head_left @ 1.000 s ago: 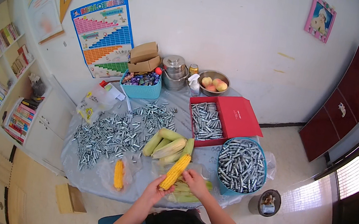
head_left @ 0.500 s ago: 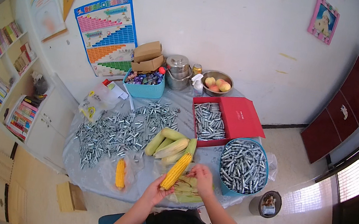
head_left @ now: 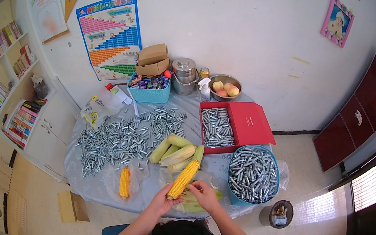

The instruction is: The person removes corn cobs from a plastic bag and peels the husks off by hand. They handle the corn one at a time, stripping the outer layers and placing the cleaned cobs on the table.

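A husked yellow ear of corn (head_left: 184, 179) stands tilted over the near edge of the table, its lower end gripped in my left hand (head_left: 163, 203). My right hand (head_left: 205, 197) is beside the cob's lower right side, fingertips pinched together against or very close to the kernels. Whatever is between those fingertips is too small to make out. Pale green husks (head_left: 194, 206) lie under my hands on clear plastic. Just beyond, several ears in their husks (head_left: 177, 156) are piled up. Another bare yellow ear (head_left: 124, 183) lies to the left on a clear plastic bag (head_left: 140, 173).
Loose metal cylinders (head_left: 119, 141) cover the table's left half. More fill a red box (head_left: 206, 126) and a blue tub (head_left: 257, 148) on the right. Behind stand a light blue basket (head_left: 150, 95), metal pots (head_left: 183, 87), a spray bottle (head_left: 204, 91) and a bowl of peaches (head_left: 237, 83). A bin (head_left: 268, 217) stands on the floor.
My right hand has moved left and slightly down, from above the husks to the side of the corn cob. My left hand keeps its hold on the cob.
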Available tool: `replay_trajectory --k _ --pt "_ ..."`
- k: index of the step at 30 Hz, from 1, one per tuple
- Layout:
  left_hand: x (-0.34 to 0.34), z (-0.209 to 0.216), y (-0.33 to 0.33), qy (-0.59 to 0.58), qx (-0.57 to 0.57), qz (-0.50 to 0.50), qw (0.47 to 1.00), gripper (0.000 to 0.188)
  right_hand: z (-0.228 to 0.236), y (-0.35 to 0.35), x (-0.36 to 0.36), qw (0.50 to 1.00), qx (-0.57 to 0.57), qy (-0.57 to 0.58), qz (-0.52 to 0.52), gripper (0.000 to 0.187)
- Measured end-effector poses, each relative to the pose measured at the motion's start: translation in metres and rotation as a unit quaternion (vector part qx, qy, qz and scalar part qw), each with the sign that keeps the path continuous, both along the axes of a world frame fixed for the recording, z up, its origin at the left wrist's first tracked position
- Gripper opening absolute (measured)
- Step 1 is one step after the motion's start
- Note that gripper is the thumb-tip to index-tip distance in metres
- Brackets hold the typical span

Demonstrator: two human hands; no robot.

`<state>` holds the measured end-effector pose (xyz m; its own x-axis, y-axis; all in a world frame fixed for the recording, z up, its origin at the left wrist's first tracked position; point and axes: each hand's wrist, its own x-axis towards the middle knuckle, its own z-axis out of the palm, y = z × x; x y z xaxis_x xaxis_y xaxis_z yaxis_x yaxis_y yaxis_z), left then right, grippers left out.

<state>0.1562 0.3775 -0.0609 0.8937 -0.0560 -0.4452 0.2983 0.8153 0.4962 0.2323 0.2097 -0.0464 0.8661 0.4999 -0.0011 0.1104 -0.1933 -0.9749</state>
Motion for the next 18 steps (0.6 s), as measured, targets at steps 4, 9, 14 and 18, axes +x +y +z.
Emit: replay_trajectory --k 4,9,14,18 --pt "-0.003 0.004 -0.002 0.006 0.021 -0.01 1.0 0.037 -0.002 0.005 -0.004 1.0 -0.022 -0.006 0.015 0.017" --pt "-0.006 0.001 0.002 0.006 0.024 -0.027 0.999 0.038 -0.01 0.006 -0.002 0.997 -0.002 -0.079 0.003 0.017" --pt "-0.006 0.004 0.002 -0.022 -0.08 -0.053 0.995 0.041 -0.021 -0.002 0.023 0.964 0.173 0.086 -0.182 0.018" --pt "-0.007 0.005 0.003 -0.037 -0.112 -0.038 0.992 0.043 -0.02 -0.005 0.03 0.962 0.211 0.093 -0.148 0.03"
